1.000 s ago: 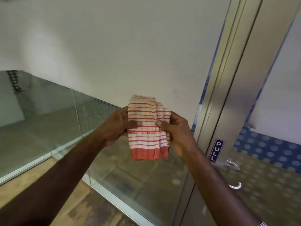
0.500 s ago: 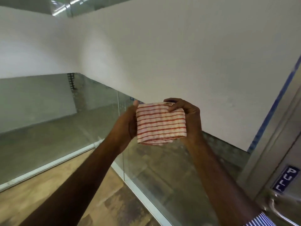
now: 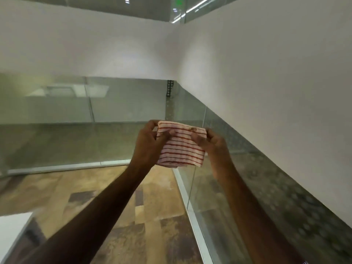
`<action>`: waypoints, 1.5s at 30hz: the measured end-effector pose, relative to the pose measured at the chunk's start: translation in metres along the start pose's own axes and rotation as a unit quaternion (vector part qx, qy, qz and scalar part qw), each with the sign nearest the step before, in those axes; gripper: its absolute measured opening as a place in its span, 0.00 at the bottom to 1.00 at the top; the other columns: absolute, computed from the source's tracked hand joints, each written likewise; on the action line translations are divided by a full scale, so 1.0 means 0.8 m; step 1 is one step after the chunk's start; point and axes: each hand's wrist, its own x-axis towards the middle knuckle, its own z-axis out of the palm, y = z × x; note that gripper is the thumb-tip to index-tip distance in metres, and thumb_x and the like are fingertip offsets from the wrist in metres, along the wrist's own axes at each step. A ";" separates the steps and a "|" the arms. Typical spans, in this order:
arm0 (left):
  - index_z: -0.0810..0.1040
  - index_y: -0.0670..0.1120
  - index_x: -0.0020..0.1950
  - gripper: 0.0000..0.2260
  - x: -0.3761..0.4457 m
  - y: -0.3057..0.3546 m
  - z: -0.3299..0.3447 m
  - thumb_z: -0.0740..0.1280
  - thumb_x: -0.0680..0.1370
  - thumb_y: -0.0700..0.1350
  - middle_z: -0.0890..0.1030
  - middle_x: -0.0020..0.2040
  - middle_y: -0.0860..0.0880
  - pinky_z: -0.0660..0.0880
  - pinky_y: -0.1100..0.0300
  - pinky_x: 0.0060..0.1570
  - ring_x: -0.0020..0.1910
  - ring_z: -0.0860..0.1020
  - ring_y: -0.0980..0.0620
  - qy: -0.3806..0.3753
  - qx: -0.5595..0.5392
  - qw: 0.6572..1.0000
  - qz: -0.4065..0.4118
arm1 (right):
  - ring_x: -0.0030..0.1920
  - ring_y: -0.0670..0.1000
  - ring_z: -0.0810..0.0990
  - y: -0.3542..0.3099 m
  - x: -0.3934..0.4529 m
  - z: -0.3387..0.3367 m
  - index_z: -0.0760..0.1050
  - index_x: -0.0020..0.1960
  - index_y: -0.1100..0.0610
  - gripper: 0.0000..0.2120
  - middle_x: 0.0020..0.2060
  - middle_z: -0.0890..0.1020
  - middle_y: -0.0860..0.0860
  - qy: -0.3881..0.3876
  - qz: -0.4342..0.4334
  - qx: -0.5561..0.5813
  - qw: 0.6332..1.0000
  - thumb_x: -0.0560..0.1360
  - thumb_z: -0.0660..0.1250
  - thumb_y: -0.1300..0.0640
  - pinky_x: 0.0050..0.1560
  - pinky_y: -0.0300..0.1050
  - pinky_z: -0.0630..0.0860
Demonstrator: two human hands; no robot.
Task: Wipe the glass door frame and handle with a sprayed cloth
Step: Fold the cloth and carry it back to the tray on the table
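Note:
A folded white cloth with red stripes point(image 3: 181, 149) hangs in mid-air at the centre of the head view. My left hand point(image 3: 147, 144) pinches its upper left corner and my right hand point(image 3: 213, 143) pinches its upper right corner, so both hold it stretched between them. The glass door, its metal frame and its handle are out of view.
Frosted glass partitions point(image 3: 266, 92) stand ahead and to the right, meeting at a corner with a black perforated post point(image 3: 170, 88). A metal floor rail point(image 3: 192, 212) runs along the right glass. Wood-pattern floor point(image 3: 106, 197) lies below. A white surface point(image 3: 11, 229) shows at lower left.
The view has swung left, so the door frame, PULL sign and handle have left the picture. The cloth has been folded smaller and is now held by its top corners.

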 end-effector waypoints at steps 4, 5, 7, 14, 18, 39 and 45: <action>0.76 0.49 0.58 0.08 -0.016 -0.012 -0.045 0.69 0.81 0.50 0.81 0.48 0.58 0.80 0.65 0.44 0.49 0.84 0.53 0.098 0.062 0.993 0.028 | 0.42 0.47 0.88 0.002 0.018 0.049 0.83 0.54 0.54 0.08 0.43 0.89 0.45 -0.072 -0.023 0.009 0.997 0.75 0.76 0.56 0.39 0.36 0.82; 0.77 0.48 0.59 0.10 -0.023 -0.017 -0.061 0.70 0.81 0.49 0.82 0.51 0.57 0.81 0.65 0.48 0.52 0.84 0.54 0.112 0.066 0.991 0.040 | 0.42 0.46 0.88 0.001 0.019 0.065 0.83 0.52 0.52 0.07 0.42 0.89 0.44 -0.088 -0.032 0.023 0.995 0.74 0.76 0.57 0.40 0.37 0.82; 0.79 0.45 0.64 0.17 -0.035 -0.027 -0.097 0.75 0.77 0.47 0.82 0.63 0.51 0.76 0.64 0.64 0.64 0.81 0.52 0.150 0.078 0.984 0.053 | 0.48 0.47 0.88 0.002 0.020 0.100 0.83 0.51 0.47 0.10 0.47 0.89 0.46 -0.118 -0.049 0.054 0.990 0.73 0.77 0.59 0.46 0.44 0.83; 0.80 0.60 0.45 0.12 -0.100 -0.040 -0.243 0.78 0.74 0.43 0.66 0.81 0.51 0.48 0.36 0.81 0.84 0.50 0.50 0.240 0.186 0.952 0.019 | 0.83 0.52 0.50 0.001 -0.002 0.244 0.81 0.43 0.40 0.09 0.80 0.63 0.47 -0.226 -0.126 -0.019 0.966 0.70 0.79 0.51 0.79 0.71 0.45; 0.85 0.54 0.50 0.10 -0.156 -0.043 -0.329 0.73 0.75 0.58 0.62 0.82 0.53 0.39 0.34 0.80 0.85 0.46 0.51 0.271 0.294 0.917 -0.001 | 0.83 0.52 0.42 -0.003 -0.031 0.341 0.81 0.44 0.36 0.08 0.82 0.57 0.45 -0.288 -0.156 -0.027 0.945 0.68 0.78 0.45 0.77 0.75 0.40; 0.83 0.53 0.66 0.16 -0.533 -0.083 -0.712 0.66 0.80 0.54 0.64 0.81 0.51 0.34 0.34 0.78 0.85 0.45 0.46 0.490 0.452 0.733 -0.135 | 0.83 0.51 0.45 -0.028 -0.391 0.813 0.85 0.54 0.45 0.08 0.80 0.63 0.49 -0.556 -0.158 0.099 0.810 0.75 0.76 0.52 0.77 0.71 0.32; 0.84 0.55 0.61 0.11 -0.623 -0.164 -0.751 0.70 0.80 0.47 0.84 0.62 0.51 0.50 0.33 0.79 0.72 0.74 0.51 0.604 0.359 0.678 -0.215 | 0.71 0.47 0.74 0.024 -0.488 0.914 0.87 0.53 0.54 0.08 0.56 0.86 0.45 -0.629 -0.108 0.050 0.768 0.76 0.75 0.53 0.78 0.67 0.38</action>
